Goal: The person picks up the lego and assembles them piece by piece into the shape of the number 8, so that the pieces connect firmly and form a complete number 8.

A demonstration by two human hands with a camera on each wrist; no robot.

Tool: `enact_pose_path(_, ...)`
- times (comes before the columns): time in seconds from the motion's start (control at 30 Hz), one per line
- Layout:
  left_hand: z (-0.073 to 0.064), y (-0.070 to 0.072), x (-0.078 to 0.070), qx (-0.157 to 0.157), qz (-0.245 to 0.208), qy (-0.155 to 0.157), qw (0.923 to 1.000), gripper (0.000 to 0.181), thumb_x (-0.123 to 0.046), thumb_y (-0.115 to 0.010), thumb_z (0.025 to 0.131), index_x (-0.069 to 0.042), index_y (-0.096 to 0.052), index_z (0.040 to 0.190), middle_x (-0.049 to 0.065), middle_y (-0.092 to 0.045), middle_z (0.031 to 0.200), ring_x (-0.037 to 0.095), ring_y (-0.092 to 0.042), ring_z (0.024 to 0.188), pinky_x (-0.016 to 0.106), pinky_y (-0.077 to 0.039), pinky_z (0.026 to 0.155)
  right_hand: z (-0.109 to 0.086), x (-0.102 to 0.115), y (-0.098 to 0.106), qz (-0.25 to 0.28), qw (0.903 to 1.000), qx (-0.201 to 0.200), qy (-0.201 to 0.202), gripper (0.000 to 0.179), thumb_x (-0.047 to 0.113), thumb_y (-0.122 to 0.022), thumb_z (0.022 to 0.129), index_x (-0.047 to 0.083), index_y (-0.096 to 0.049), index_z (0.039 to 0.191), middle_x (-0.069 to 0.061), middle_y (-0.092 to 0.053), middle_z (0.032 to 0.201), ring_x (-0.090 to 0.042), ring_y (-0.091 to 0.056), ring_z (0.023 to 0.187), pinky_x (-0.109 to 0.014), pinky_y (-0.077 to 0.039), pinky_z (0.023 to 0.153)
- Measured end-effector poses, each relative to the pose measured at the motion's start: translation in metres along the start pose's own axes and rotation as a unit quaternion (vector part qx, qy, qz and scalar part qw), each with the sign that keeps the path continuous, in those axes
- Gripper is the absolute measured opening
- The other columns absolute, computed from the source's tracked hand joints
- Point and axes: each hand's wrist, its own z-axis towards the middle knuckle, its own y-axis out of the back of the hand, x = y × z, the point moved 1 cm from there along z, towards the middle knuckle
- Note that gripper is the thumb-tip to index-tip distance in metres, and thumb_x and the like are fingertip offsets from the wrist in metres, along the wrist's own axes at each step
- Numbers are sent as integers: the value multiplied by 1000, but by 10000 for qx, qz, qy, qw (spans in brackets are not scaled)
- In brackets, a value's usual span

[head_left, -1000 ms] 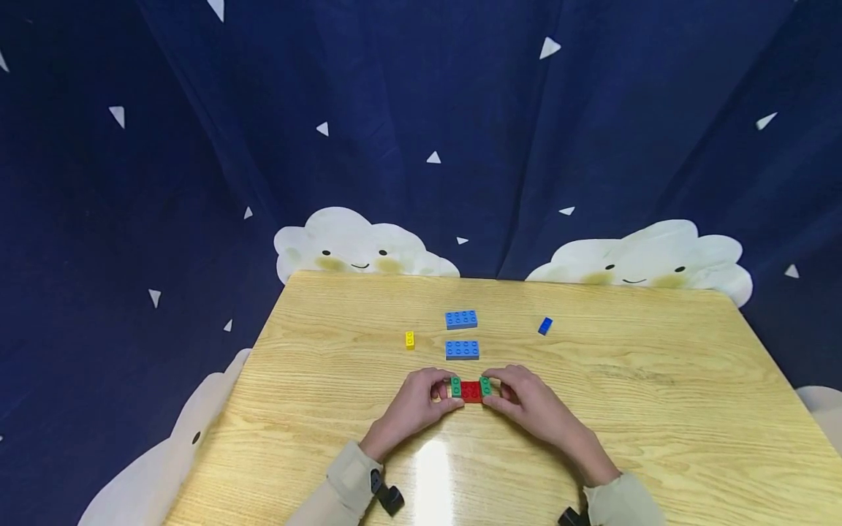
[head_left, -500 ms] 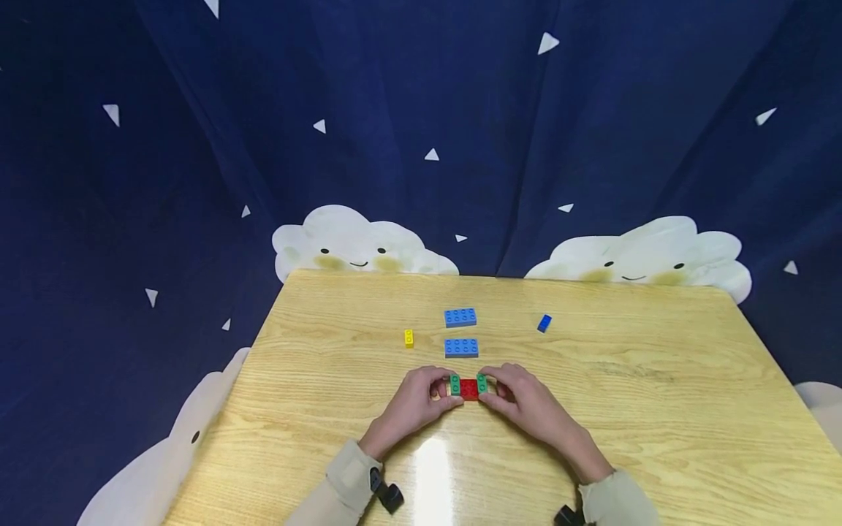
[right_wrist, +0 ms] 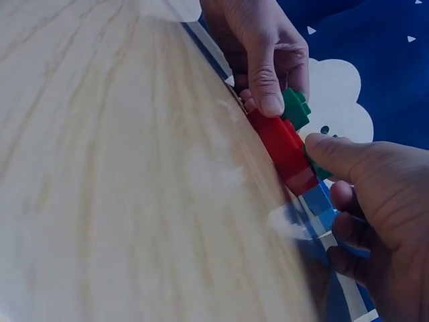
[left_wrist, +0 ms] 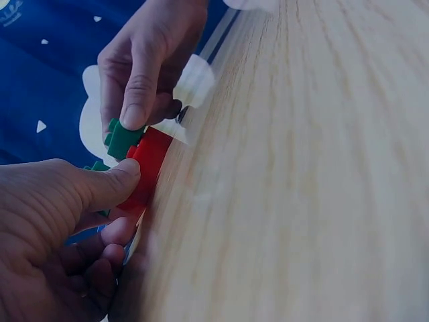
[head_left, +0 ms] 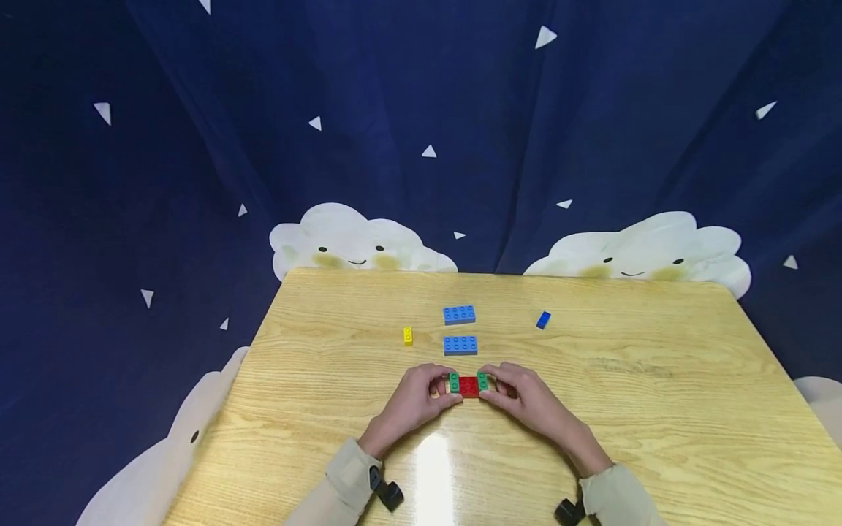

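Green bricks (head_left: 454,383) (head_left: 482,381), pinched by both hands (head_left: 416,393) (head_left: 531,398), top a red brick (head_left: 468,387); head view alone shows a yellow brick (head_left: 408,336)

The head view looks forward and down across the table (head_left: 658,431). Both wrist views look in closer, hazy and apparently tilted sideways, and share the red brick (left_wrist: 153,155).

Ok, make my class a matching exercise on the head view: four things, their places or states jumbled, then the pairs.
1 red brick
2 yellow brick
3 dark blue brick
4 right hand

A leftmost of the bricks
B pinches a green brick
C between left hand and right hand
D rightmost of the bricks

Pairs: 1C; 2A; 3D; 4B
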Motion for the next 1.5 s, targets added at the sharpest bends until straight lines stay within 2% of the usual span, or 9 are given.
enact_pose_path(0.13,0,1,-1,2,69,26,10000,37,-24,-86,89,-5,-75,119,0,-64,80,9,-52,70,20,-41,62,0,-2,0,178,9998,7,127,41,30,-78,96,9,-72,131,15,-48,77,-2,-43,67,-22,-39,59)
enact_pose_path(0.27,1,2,-1,14,80,64,9999,38,-25,-86,89,-6,-75,119,1,-64,81,5,-50,69,20,-41,62,0,-4,0,159,9998,1,82,41,30,-77,96,11,-72,132,15,-47,76,-2,-42,67,-21,-38,59)
enact_pose_path(0.73,2,2,-2,34,-32,-15,10000,36,-23,-86,89,-5,-75,119,-7,-59,78,6,-51,67,20,-41,59,-1,-7,-2,237,9993,-119,256,41,27,-79,95,9,-72,132,13,-43,75,-2,-38,66,-21,-37,58)
enact_pose_path(1.0,3,0,-2,53,54,-60,10000,38,-24,-83,92,-7,-73,124,-9,-58,78,2,-48,65,18,-40,59,-1,-15,-9,732,9958,-457,299,37,20,-82,93,7,-73,126,6,-50,75,-5,-43,65,-22,-38,57)
enact_pose_path(1.17,3,0,-2,109,1,-125,9999,45,-26,-81,94,-4,-69,131,-4,-61,80,2,-47,65,19,-41,59,-3,-19,-15,798,9944,-643,242,32,19,-80,94,12,-72,125,8,-50,76,-4,-42,66,-23,-38,56)
enact_pose_path(1.37,3,6,-1,258,-232,-137,9993,59,-36,-71,100,-5,-54,148,-1,-63,88,6,-53,70,21,-46,64,-2,-18,-16,817,9942,-697,99,32,21,-81,93,15,-72,124,10,-49,76,-2,-42,66,-23,-38,57)
enact_pose_path(1.5,3,9,2,-70,-536,-113,9985,49,-26,-58,106,-3,-51,150,-3,-62,90,7,-54,73,23,-48,67,-1,-18,-17,819,9942,-691,93,33,21,-81,93,15,-72,125,11,-49,76,-2,-42,65,-23,-38,57)
